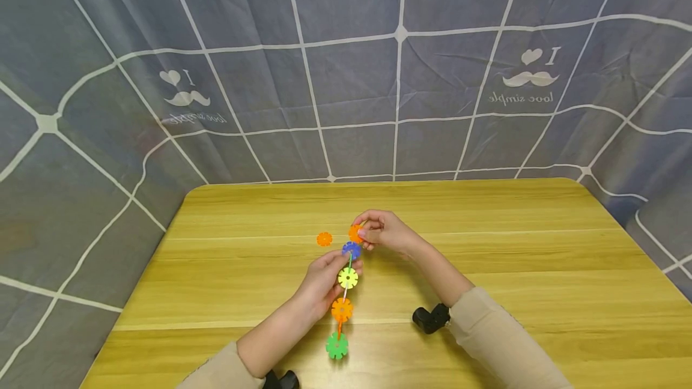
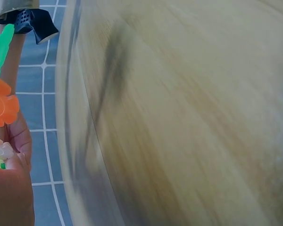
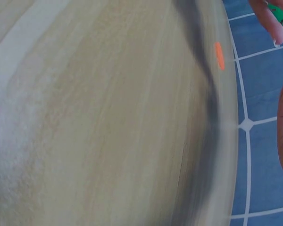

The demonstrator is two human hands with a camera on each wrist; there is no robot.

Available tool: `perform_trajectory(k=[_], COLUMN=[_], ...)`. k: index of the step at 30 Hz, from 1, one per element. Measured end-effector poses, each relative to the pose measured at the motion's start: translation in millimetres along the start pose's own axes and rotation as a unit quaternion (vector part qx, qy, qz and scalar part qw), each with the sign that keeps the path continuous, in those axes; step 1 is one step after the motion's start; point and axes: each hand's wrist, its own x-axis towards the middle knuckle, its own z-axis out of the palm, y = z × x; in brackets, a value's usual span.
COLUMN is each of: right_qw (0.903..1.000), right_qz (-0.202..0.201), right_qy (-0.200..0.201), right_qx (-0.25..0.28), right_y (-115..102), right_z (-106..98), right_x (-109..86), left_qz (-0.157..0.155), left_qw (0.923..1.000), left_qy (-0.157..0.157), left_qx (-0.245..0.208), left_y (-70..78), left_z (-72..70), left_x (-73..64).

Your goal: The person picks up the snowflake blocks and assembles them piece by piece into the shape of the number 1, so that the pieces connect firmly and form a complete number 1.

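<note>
One loose orange disc [image 1: 324,239] lies left of the blue disc [image 1: 352,247]; on the blue disc's near side, the left hand [image 1: 324,278] pinches the disc chain [image 1: 348,284]. It should handle as light, stiff plastic, best held close to a joint. Just beyond the blue disc, slightly right, the right hand [image 1: 386,233] pinches a second orange disc [image 1: 354,233]. Farther back, the curtain [image 1: 351,89] reads, mirrored, "I" and "love simple".

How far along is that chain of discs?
Done: the chain runs from green disc to blue disc. In hand: the left hand holds it; the right hand pinches an orange disc near the blue one. Remaining, perhaps: joining the loose orange disc on the table.
</note>
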Motion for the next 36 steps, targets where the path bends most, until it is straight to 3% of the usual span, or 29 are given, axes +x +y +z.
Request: perform_trajectory(k=[15, 26, 36], right_qw=[0.9981, 0.9973, 0.9955], right_qz=[-0.027, -0.020, -0.081], right_qy=[-0.039, -0.049, -0.049], right_qx=[0.040, 0.050, -0.002], right_y=[7.2, 8.8, 8.4], right_z=[-0.9, 2.9, -0.2], right_x=[-2.3, -3.8, -4.4], left_qz=[-0.003, 0.004, 0.005], left_qw=[1.0000, 0.9999, 0.9993], left_qy=[0.001, -0.003, -0.003], left_qx=[-0.006, -0.013, -0.036], left_y=[-2.0, -4.0, -3.8], left_z=[1.9, 4.4, 8.1], left_x=[-2.4, -3.5, -8.3])
